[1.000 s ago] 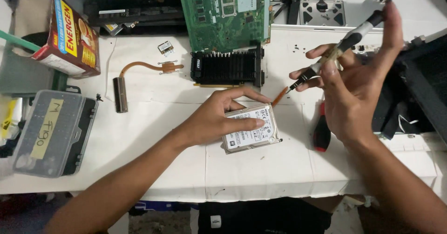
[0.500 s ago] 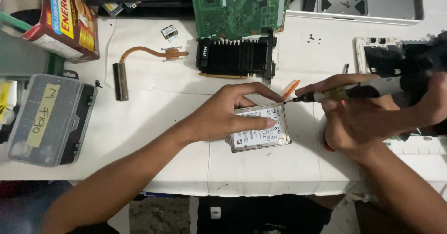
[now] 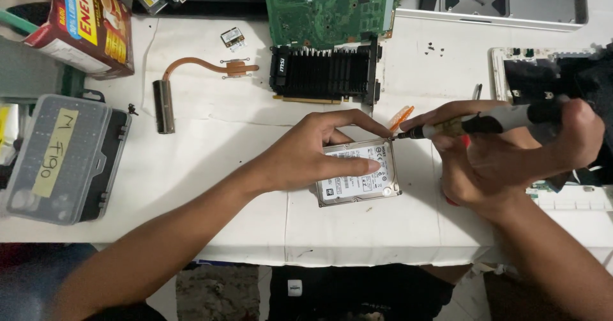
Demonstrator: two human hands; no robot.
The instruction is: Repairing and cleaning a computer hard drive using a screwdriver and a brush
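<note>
My left hand (image 3: 306,158) lies flat on the small rectangular silver hard drive with the white label (image 3: 357,180), fingers spread and unclenched, index along the label and thumb reaching past the drive's far edge; it presses rather than grips. The drive sits label up on the white cloth-covered table (image 3: 211,161), near the front edge, roughly mid-table. My right hand (image 3: 511,152) is clenched around the grey and black pen-shaped screwdriver (image 3: 485,122), held almost level, its thin tip at the drive's far right corner (whether the tip is seated in a screw I cannot tell). A bit of red shows under my right palm, mostly hidden. Just beyond the screwdriver tip lies a small orange plastic pry tool (image 3: 402,117). Farther back: a black finned heatsink block (image 3: 322,75), with a green circuit board (image 3: 329,5) behind it. Left of those, a bent copper heat pipe with a dark fin stack at one end (image 3: 191,78) and a small loose chip card (image 3: 232,37). At far left a grey plastic parts case with a yellow tape label (image 3: 60,158), and behind it a red cardboard box (image 3: 86,21). At right, an opened white laptop shell (image 3: 511,2) at the back and dark components beside my right wrist.
</note>
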